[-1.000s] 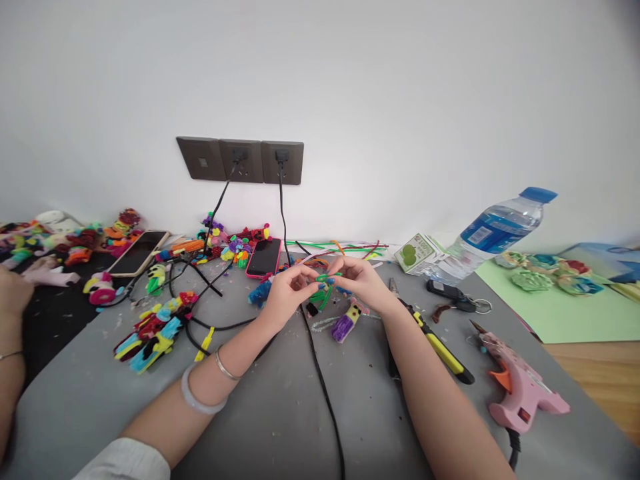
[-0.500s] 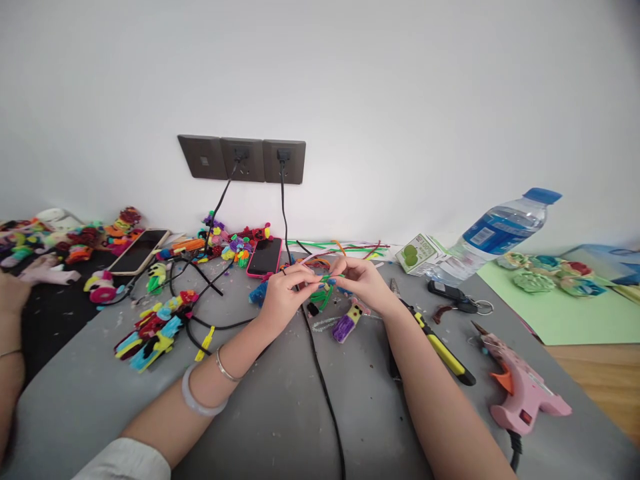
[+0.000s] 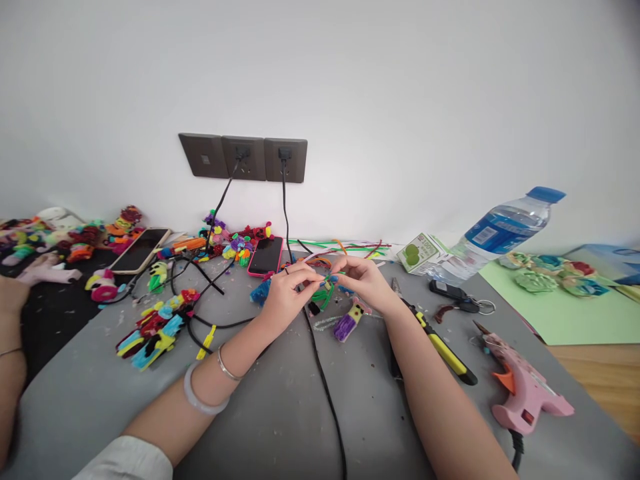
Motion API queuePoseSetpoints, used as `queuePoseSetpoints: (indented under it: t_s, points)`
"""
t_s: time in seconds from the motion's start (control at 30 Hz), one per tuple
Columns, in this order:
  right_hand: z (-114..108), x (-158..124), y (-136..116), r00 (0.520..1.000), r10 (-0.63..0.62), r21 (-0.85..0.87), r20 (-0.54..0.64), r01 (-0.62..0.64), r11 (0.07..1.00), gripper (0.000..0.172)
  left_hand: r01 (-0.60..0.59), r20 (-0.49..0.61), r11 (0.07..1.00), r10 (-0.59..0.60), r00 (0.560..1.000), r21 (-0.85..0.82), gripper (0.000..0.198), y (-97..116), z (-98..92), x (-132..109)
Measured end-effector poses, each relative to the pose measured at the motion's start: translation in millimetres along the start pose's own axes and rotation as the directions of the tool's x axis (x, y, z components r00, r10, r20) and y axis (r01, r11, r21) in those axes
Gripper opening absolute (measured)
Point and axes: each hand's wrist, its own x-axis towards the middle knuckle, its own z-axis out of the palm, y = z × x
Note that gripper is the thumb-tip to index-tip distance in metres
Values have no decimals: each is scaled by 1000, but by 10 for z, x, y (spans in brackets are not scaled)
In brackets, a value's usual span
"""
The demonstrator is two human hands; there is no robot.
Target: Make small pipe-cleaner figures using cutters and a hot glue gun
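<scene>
Both hands meet above the middle of the grey table, fingertips almost touching. My left hand (image 3: 293, 288) is closed in a pinch, and my right hand (image 3: 364, 283) pinches from the other side. Between the fingertips shows a short bit of green pipe cleaner (image 3: 328, 279), mostly hidden by the fingers. Just below them lie looped green pipe cleaners (image 3: 325, 297). A small pipe-cleaner figure (image 3: 346, 324) with a purple lower part and yellow head rests on the table under my right hand. Blue fuzzy material (image 3: 261, 292) is partly covered by my left hand.
A black cord (image 3: 320, 373) crosses the table. Yellow-handled pliers (image 3: 445, 353), a pink glue gun (image 3: 530, 393), car keys (image 3: 453, 293), a tilted water bottle (image 3: 505, 227) and a juice carton (image 3: 419, 253) lie right. Pipe-cleaner figures (image 3: 155, 330) and a co-worker's hand (image 3: 13, 297) are left.
My fingertips have shifted slightly, and less of the green pipe cleaner shows between them. The view has moved a little; the things on the table lie as before.
</scene>
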Motion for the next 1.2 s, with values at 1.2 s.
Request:
queuePoseSetpoints:
  t_s: [1.2]
  points:
    - [61,12,9,990,-132,-140,42,137,981,12,574,203,382,-678,707,-724,26,-11,99,32]
